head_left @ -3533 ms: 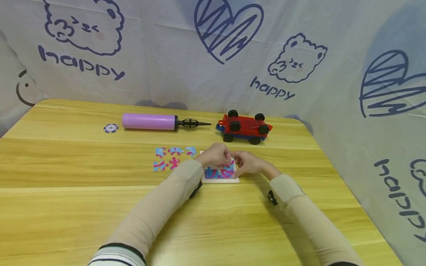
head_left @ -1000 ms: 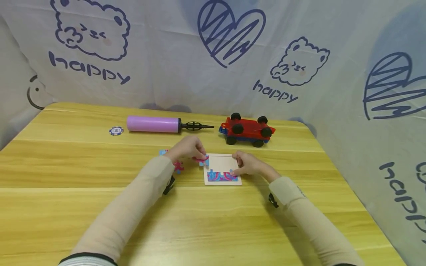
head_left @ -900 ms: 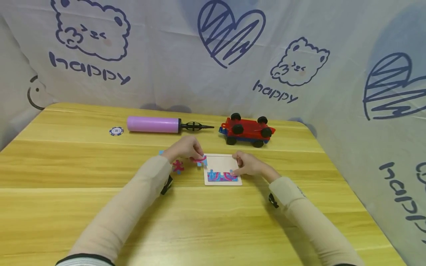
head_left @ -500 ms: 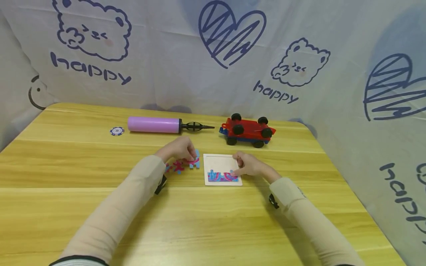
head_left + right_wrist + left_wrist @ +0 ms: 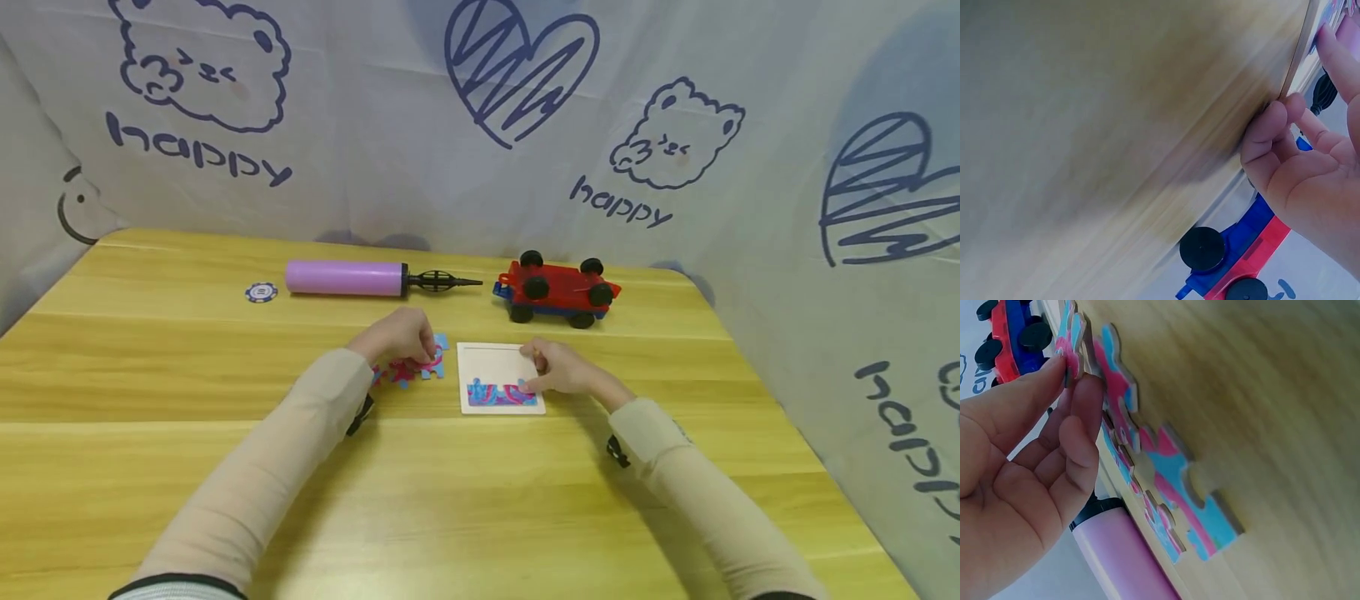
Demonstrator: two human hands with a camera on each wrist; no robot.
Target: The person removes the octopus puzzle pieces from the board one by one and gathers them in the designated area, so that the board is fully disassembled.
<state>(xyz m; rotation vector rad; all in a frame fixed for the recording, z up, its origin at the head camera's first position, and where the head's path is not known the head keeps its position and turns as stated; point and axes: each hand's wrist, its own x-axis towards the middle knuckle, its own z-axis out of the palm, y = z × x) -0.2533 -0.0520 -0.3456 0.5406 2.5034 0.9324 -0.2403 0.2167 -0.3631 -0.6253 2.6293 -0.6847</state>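
My left hand (image 5: 405, 336) pinches a pink-and-blue jigsaw piece (image 5: 1074, 345) between thumb and fingers, low over the table and left of a puzzle tray (image 5: 495, 362). Below the held piece lie several loose jigsaw pieces (image 5: 1194, 503), partly hidden by the hand in the head view. The pale, square tray has a row of joined pieces (image 5: 491, 396) along its near side, while its far part is bare. My right hand (image 5: 561, 367) grips the tray's right edge, the thumb on top near the joined pieces and the other fingers curled against the side.
Behind the hands lies a purple hand pump (image 5: 345, 278) with a black nozzle, pointing right. To its left is a blue-and-white poker chip (image 5: 261, 292). A red and blue toy vehicle (image 5: 558, 287) rests wheels up at the back, near the printed cloth (image 5: 375, 125).
From over the tray, my left hand has moved left with a jigsaw piece, past the tray's left edge to the loose pieces. My right hand keeps its grip on the tray.
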